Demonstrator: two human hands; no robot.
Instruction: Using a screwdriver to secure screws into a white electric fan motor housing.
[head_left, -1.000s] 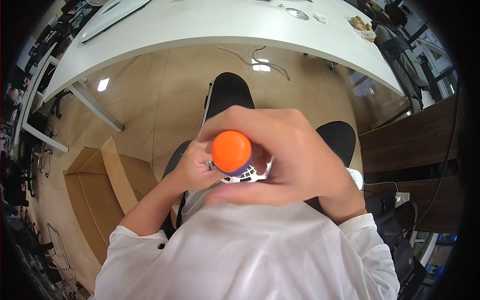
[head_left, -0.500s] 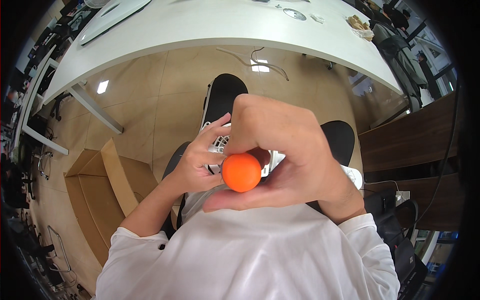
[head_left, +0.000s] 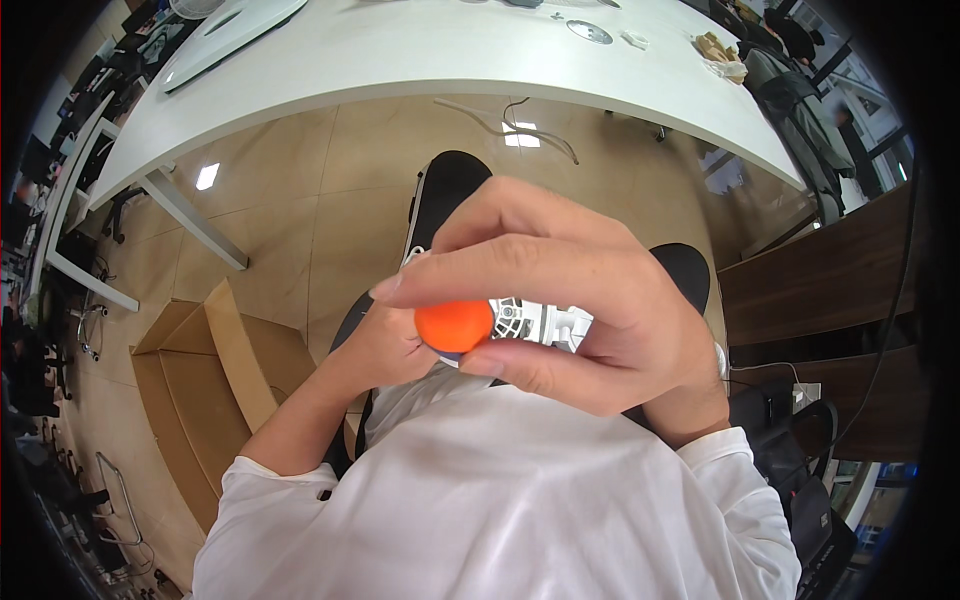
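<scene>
Over my lap, an orange round-topped knob or handle end (head_left: 455,325) faces up, a dark band showing under its lower rim. My right hand (head_left: 590,290) curves around it from the right, thumb at its lower side and a finger across its upper side. Just right of the knob a white plastic part (head_left: 535,320) with a ribbed round end is visible between the fingers. My left hand (head_left: 380,345) is closed behind the knob, apparently gripping the white part; its fingertips are mostly hidden. Whatever lies below the knob cannot be seen.
A white table (head_left: 400,60) curves across the far side, bearing a round silver disc (head_left: 589,32) and a brown paper bundle (head_left: 720,55). An open cardboard box (head_left: 200,400) stands on the floor at left. Dark bags (head_left: 785,440) and a wooden cabinet (head_left: 820,290) are at right.
The orange knob has shifted slightly left and tilted. My right fingers have spread across it, uncovering more of the white part. My left fingers have drawn in behind the knob.
</scene>
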